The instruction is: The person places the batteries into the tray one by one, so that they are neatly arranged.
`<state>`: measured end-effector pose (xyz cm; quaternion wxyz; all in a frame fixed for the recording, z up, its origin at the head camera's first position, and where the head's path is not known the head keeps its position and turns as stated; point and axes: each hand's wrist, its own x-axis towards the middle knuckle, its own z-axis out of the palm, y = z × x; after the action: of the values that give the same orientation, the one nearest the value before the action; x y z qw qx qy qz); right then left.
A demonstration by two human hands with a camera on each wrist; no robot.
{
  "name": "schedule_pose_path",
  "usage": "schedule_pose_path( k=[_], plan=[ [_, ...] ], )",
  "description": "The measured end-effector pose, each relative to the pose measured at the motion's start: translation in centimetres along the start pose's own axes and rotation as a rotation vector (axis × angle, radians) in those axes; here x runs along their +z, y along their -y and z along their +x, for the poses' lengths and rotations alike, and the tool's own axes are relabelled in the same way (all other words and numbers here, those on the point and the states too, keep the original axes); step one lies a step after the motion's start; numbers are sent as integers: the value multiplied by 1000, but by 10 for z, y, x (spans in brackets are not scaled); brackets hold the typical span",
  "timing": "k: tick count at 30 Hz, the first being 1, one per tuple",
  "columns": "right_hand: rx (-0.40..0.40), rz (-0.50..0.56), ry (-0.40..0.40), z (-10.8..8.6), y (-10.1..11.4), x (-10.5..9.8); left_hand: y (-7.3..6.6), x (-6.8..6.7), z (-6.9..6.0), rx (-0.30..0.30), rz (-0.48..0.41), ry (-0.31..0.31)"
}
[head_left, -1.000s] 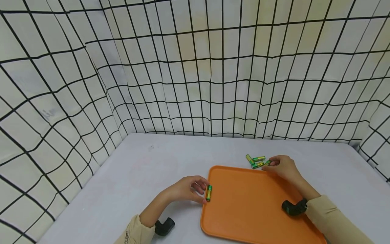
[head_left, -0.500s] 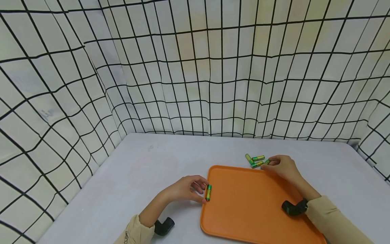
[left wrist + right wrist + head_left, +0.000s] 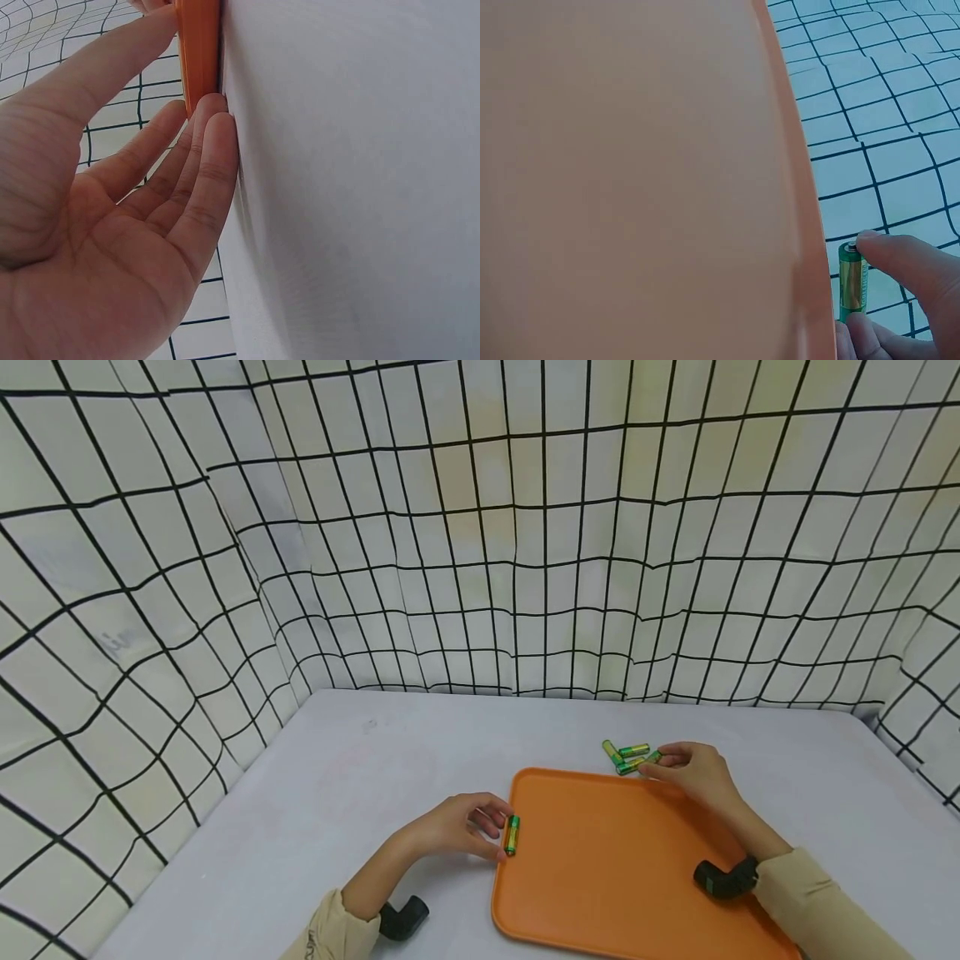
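Note:
My right hand [image 3: 693, 772] reaches past the far rim of an orange tray [image 3: 600, 868] and pinches a green and gold battery [image 3: 853, 283] by its two ends, thumb and fingers apart along its length. Three similar batteries [image 3: 634, 750] lie in a loose cluster just left of it, behind the tray. Inside the tray's left rim lies another battery [image 3: 512, 836]. My left hand [image 3: 457, 827] is at that rim, thumb and fingertips near the battery's ends. In the left wrist view its relaxed fingers [image 3: 202, 202] touch the tray's edge; the battery there is hidden.
A white table [image 3: 420, 735] bears the tray. White walls with a black grid [image 3: 450, 568] rise behind the table and on both sides. Black wrist devices [image 3: 726, 878] sit on both forearms, the right one above the tray.
Hardly anything moves. My left hand stays at the tray's left rim and my right hand keeps its pinch on the battery behind the tray, while the head view shifts very slightly.

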<state>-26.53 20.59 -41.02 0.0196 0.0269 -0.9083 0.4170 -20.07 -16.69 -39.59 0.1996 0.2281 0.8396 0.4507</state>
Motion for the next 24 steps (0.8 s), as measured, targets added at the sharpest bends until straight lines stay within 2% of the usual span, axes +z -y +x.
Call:
schedule_pose_path(
  k=[5,18,24],
  plan=[
    [-22,25,-15,-3,5,1,0,0,1,0,-4,-1],
    [-20,63,28,-10,17,9,1,0,0,4,-9,6],
    [-48,95,15,-15,22,13,3,0,0,12,-11,13]
  ],
)
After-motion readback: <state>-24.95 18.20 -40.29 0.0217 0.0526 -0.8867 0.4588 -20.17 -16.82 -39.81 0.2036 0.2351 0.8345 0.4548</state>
